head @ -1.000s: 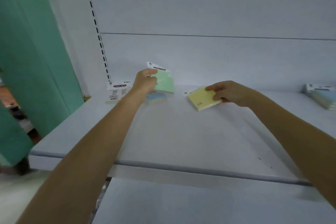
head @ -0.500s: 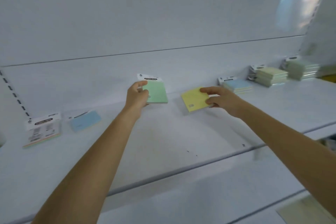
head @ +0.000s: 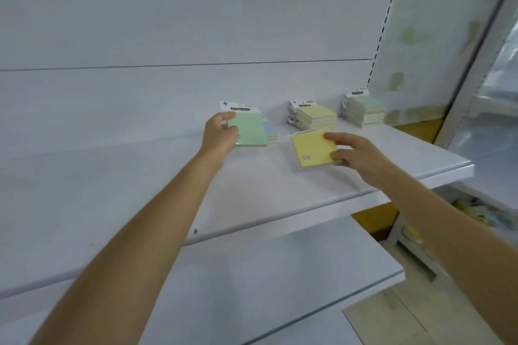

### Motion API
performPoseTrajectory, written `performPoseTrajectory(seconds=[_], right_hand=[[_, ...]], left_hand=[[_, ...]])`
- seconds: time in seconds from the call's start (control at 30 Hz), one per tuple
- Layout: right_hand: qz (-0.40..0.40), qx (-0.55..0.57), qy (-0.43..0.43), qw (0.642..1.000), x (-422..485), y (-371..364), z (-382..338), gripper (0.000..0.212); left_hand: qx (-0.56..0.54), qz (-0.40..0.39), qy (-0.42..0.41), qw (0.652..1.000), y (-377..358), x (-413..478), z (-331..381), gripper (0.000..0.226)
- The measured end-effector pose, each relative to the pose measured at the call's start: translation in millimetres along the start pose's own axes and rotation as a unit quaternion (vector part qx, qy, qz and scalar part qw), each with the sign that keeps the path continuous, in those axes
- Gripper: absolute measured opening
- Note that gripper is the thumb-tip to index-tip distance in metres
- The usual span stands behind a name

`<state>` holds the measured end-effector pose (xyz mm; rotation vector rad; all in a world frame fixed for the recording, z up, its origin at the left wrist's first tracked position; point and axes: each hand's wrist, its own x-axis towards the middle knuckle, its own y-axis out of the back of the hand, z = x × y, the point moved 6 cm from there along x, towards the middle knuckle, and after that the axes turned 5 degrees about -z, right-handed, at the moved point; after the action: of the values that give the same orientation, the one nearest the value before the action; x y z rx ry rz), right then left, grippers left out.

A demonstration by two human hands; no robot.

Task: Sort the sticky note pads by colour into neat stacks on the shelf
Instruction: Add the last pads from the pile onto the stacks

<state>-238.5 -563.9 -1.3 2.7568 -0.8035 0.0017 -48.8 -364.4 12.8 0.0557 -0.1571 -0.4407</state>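
Head view, nearest first: what shows?

Two bare forearms reach up over a white lower shelf (head: 252,274) to the white shelf (head: 112,190) above it, where the sticky note pads are.

What is the right hand doing?

The right hand (head: 353,152) pinches a yellow pad (head: 312,148) by its right edge, fingertips curled on the top face and thumb at the near corner. The pad sits tilted over the shelf's right part; I cannot tell whether it touches the surface.

And the left?

The left hand (head: 218,134) grips a green pad (head: 248,130) by its left edge, thumb across the front face and fingers wrapped behind. The pad stands nearly upright, white header card at the top. Whether its lower edge rests on the shelf is unclear.

What lies beyond them?

Just behind the green pad is a low blue-topped stack (head: 270,131), partly hidden. To its right, against the back panel (head: 168,22), stands a yellow-topped stack (head: 316,116), then a taller green stack (head: 364,110) beside the slotted upright (head: 384,17).
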Motion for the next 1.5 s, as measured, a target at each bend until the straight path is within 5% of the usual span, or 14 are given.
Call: performPoseTrajectory(seconds=[0.5, 0.9, 1.07, 1.37, 1.5], right_hand=[[0.073, 0.077, 0.056, 0.993, 90, 88, 6, 0.049], [0.001, -0.080, 0.032, 0.996, 211, 81, -3, 0.045], [-0.013, -0.288, 0.083, 0.954, 222, 77, 7, 0.038], [-0.051, -0.345, 0.205, 0.915, 204, 95, 25, 0.048], [-0.127, -0.398, 0.240, 0.876, 177, 122, 49, 0.055]], left_hand=[[0.030, 0.013, -0.037, 0.999, -86, 70, 13, 0.043], [0.064, 0.060, -0.040, 0.995, -94, 103, 13, 0.043], [0.041, 0.099, -0.039, 0.994, -114, 104, 20, 0.042], [-0.003, 0.097, -0.039, 0.995, -186, 117, 35, 0.041], [-0.001, 0.070, -0.034, 0.997, -239, 121, 40, 0.041]])
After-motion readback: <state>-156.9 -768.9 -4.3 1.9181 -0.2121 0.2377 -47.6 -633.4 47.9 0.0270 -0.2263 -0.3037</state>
